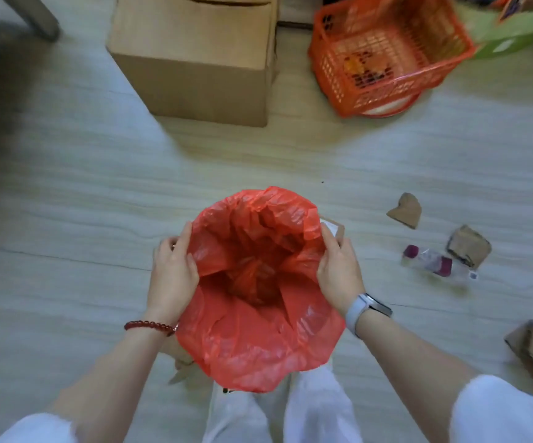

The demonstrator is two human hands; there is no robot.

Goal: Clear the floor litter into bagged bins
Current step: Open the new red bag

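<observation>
In the head view, the red bag (260,292) is sitting at the centre of the frame, low toward 6 o'clock, draped over what I judge to be a bin hidden beneath it, on the floor (67,203). The left hand (174,270) is pinching the bag's rim at 9 o'clock, fingers curled over the edge; the right hand (338,270) is gripping the rim at 3 o'clock in the same way. The bag's mouth is pointing straight up at the camera, so its long axis is running vertically, down into the bin. The risk, as I judge it, is the thin film tearing if both hands are pulling outward too hard, or the rim slipping inside if it is not folded far enough over the edge. The litter is lying at 3 to 4 o'clock: 3 cardboard scraps (405,211) and a clear plastic wrapper (428,260), well apart from the bag. A cardboard box (194,59) is standing at 12 o'clock, an orange basket (389,52) at 1 o'clock.
</observation>
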